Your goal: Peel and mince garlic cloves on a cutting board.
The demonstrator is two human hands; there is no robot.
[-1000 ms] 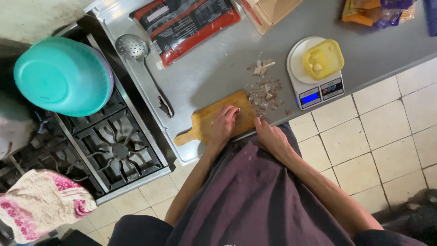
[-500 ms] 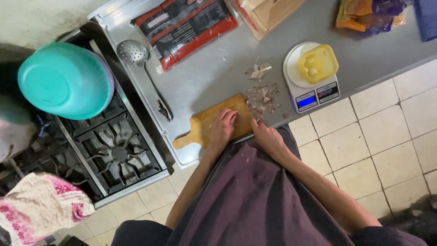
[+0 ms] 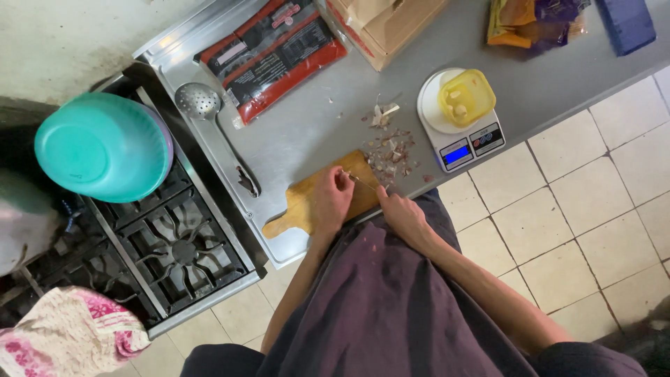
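A wooden cutting board (image 3: 300,206) with a handle lies at the front edge of the steel counter (image 3: 314,132). My left hand (image 3: 333,200) rests on the board, its fingers curled down on a small garlic clove that they mostly hide. My right hand (image 3: 401,213) is just right of the board and grips a thin knife (image 3: 363,183). The blade reaches to the left fingertips. Garlic peels (image 3: 391,150) are scattered beyond the board.
A white kitchen scale (image 3: 460,136) carries a yellow tub (image 3: 466,96). A slotted ladle (image 3: 209,122) and red-black packets (image 3: 272,52) lie on the counter. A cardboard box (image 3: 384,24) is behind. A teal bowl (image 3: 101,146) sits on the gas stove (image 3: 174,251). A pink cloth (image 3: 66,335) is lower left.
Both hands stay at the board, with the right hand and knife drawn slightly closer to the left fingertips. The view has shifted a little.
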